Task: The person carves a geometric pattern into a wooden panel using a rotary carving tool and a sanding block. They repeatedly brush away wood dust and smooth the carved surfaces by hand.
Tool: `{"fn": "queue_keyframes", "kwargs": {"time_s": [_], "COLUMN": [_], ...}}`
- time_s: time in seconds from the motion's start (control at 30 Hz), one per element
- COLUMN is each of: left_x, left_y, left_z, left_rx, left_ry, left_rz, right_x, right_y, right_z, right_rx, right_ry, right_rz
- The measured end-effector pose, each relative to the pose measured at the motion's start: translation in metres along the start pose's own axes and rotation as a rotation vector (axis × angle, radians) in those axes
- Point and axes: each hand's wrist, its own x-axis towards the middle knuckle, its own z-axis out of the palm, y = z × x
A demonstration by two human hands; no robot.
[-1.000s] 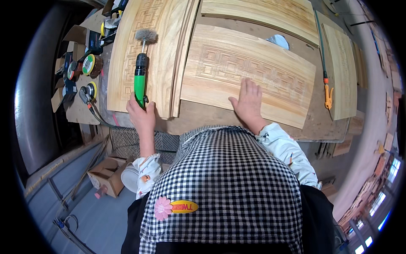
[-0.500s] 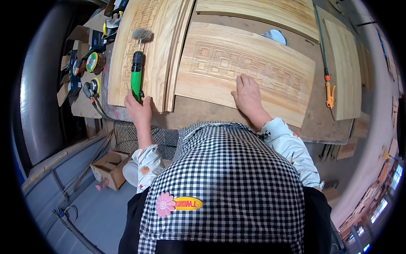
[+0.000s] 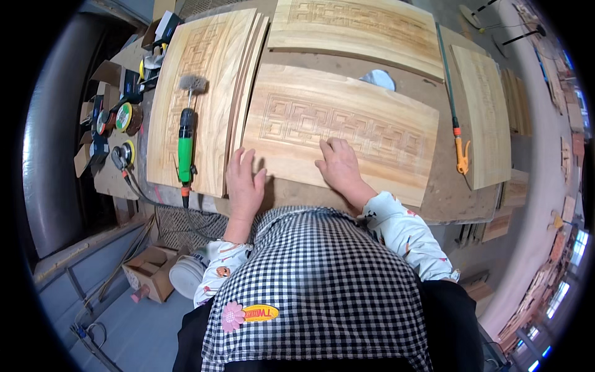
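Well to the left of the middle carved panel [image 3: 279, 147], a sander with a yellow-edged pad [image 3: 119, 159] lies on the bench [image 3: 472, 206]. Nearer that panel, just beside its left end, is a stack of carved boards [image 3: 218, 77], and on it rests the green power tool [image 3: 185, 150], its grey brush [image 3: 193, 84] pointing away from me and a dark hose at its orange rear fitting. My left hand [image 3: 245, 186] is at the panel's near left corner, fingers spread and grasping nothing; I cannot tell whether they touch the wood. My right hand [image 3: 341, 168] is over the panel's near edge, fingers loosely bent toward the carving, also with nothing in its grip. Beyond the panel's far edge are another carved board [image 3: 300, 36] and a pale blue item [image 3: 380, 79]. To the panel's right lie an orange air gun [image 3: 462, 156] on its hose, then one more board [image 3: 486, 124].
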Motion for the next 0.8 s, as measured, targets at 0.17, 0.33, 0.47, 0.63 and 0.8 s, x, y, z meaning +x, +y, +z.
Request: {"fn": "queue_keyframes", "kwargs": {"time_s": [0.17,0.33,0.47,0.63,0.8], "left_x": [0.043,0.053,0.055,0.053,0.054], "left_y": [-0.010,-0.009,-0.005,-0.005,-0.006], "left_z": [0.067,0.085,0.088,0.081,0.080], "left_rx": [-0.021,0.149,0.106,0.138,0.170], "left_ry": [0.003,0.056,0.036,0.081,0.090], "left_rz": [0.117,0.146,0.164,0.156,0.171], "right_x": [0.043,0.104,0.131,0.161,0.132], "right_y": [0.061,0.142,0.187,0.181,0.145], "right_z": [-0.033,-0.072,-0.075,-0.100,-0.099], "right_rx": [0.026,-0.119,0.024,-0.208,0.019], "right_ry": [0.192,0.378,0.168,-0.030,0.419], "right_rz": [0.236,0.336,0.367,0.326,0.319]}}
